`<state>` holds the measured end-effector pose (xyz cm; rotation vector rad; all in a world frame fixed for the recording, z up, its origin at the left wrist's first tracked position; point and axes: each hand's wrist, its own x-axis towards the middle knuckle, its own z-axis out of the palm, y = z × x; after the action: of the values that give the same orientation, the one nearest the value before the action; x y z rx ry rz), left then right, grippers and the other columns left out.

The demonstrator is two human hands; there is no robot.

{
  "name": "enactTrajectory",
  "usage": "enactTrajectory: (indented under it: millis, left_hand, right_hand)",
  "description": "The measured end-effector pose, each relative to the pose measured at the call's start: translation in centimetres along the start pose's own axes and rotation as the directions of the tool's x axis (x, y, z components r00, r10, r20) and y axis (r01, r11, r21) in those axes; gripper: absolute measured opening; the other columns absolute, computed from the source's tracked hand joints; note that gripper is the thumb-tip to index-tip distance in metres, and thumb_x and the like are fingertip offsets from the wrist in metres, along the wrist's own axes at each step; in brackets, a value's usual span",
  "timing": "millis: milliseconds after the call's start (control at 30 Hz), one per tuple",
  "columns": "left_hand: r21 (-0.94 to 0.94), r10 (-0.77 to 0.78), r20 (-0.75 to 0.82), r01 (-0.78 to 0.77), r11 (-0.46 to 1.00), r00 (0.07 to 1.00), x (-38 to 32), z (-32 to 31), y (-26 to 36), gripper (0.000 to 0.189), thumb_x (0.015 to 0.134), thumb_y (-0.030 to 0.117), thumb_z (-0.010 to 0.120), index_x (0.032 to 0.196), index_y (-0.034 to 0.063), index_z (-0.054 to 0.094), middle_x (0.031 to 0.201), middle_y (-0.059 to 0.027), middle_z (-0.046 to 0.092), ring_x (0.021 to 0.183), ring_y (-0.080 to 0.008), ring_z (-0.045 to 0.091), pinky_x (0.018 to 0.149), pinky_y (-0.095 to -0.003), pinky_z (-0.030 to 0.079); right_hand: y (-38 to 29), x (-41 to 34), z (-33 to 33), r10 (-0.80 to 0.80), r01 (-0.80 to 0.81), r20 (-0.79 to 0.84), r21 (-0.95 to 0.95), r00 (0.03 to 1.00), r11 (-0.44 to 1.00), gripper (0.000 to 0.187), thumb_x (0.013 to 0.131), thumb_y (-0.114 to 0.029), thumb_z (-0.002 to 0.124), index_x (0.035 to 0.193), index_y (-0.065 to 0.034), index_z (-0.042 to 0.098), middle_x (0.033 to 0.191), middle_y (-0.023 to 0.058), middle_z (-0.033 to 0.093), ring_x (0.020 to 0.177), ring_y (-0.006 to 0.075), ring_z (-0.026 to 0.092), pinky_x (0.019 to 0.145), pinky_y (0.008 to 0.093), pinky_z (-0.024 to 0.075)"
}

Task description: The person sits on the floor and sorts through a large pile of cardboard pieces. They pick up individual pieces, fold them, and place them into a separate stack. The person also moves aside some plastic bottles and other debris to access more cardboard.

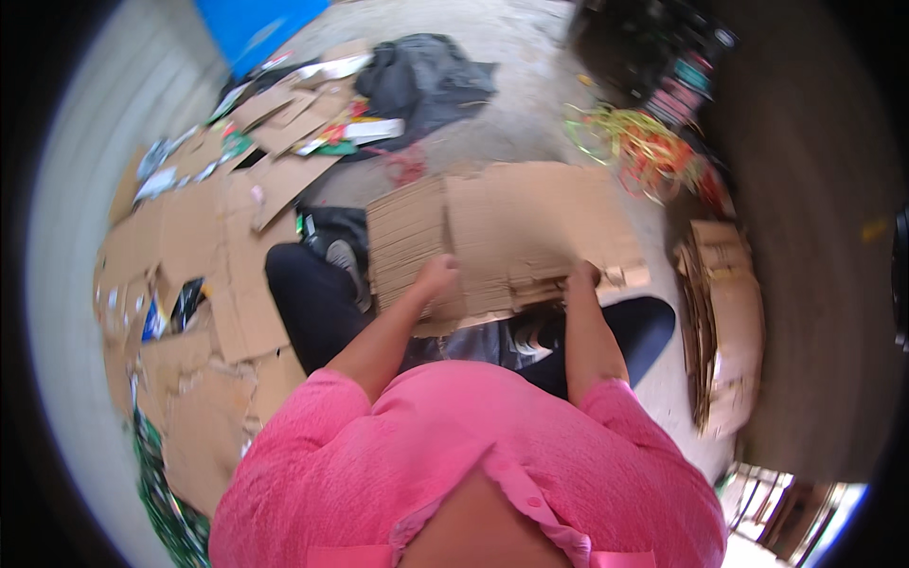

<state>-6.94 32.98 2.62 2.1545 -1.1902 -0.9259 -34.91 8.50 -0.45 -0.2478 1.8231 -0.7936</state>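
Note:
A creased sheet of corrugated cardboard (525, 220) lies across my lap, between my bent knees. My left hand (438, 275) is closed on its near left part, beside a vertical fold. Near the torn lower right edge, my right hand (582, 275) grips the same sheet; its fingers are partly hidden and blurred. Under the near edge, a dark plastic sheet (472, 344) shows between my legs.
Flattened cardboard (192, 234) and mixed packaging spread along the left wall. A black plastic bag (419, 78) lies ahead. Tangled plastic straps (650, 153) and a stack of folded cardboard (728, 334) are at the right.

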Motion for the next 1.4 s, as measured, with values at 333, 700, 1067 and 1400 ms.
enactTrajectory:
  millis: [333, 700, 1067, 1400]
  left_hand:
    - [-0.162, 0.267, -0.666, -0.485, 0.859, 0.697, -9.0, -19.1, 12.2, 0.024, 0.086, 0.015, 0.065, 0.107, 0.0042, 0.066, 0.092, -0.014, 0.069, 0.086, -0.026, 0.068, 0.076, -0.0346, 0.053]
    - [-0.864, -0.828, -0.486, -0.294, 0.408, 0.28, -21.0, -20.5, -26.2, 0.025, 0.088, 0.011, 0.057, 0.112, 0.0048, 0.06, 0.074, -0.0012, 0.059, 0.057, -0.0085, 0.054, 0.043, -0.0227, 0.04]
    - [-0.966, -0.945, 0.101, 0.258, -0.018, 0.311, -25.5, -1.2, -33.8, 0.004, 0.082, 0.011, 0.061, 0.078, 0.0112, 0.06, 0.072, -0.0066, 0.06, 0.059, -0.0206, 0.06, 0.05, -0.0368, 0.047]
    - [-0.978, -0.852, -0.139, 0.067, 0.199, 0.505, -17.0, -9.9, -33.2, 0.007, 0.077, 0.002, 0.06, 0.084, 0.0037, 0.061, 0.07, -0.0088, 0.059, 0.055, -0.0182, 0.059, 0.042, -0.0305, 0.043]
  right_hand:
    - [-6.0, -1.1, 0.1, -0.246, 0.187, 0.475, 0.169, 0.845, 0.968, 0.02, 0.087, -0.007, 0.061, 0.071, -0.0122, 0.051, 0.06, 0.0001, 0.054, 0.048, 0.0126, 0.05, 0.044, 0.0246, 0.0443]
    - [-13.9, -7.9, -4.1, -0.383, 0.198, 0.632, 0.345, 0.674, 0.917, 0.009, 0.092, -0.013, 0.066, 0.096, -0.0051, 0.064, 0.083, 0.0014, 0.065, 0.07, 0.0101, 0.059, 0.063, 0.025, 0.0526]
    - [-12.3, -9.5, -2.4, -0.206, 0.1, 0.704, 0.189, 0.68, 0.977, 0.007, 0.094, -0.014, 0.063, 0.098, -0.0082, 0.063, 0.09, -0.0006, 0.066, 0.07, 0.0091, 0.063, 0.061, 0.0238, 0.0554]
    - [-10.3, -9.6, -1.3, -0.169, 0.11, 0.653, 0.13, 0.739, 0.985, 0.008, 0.095, -0.018, 0.062, 0.096, -0.0099, 0.063, 0.085, -0.0024, 0.064, 0.071, 0.0087, 0.062, 0.061, 0.024, 0.0542]
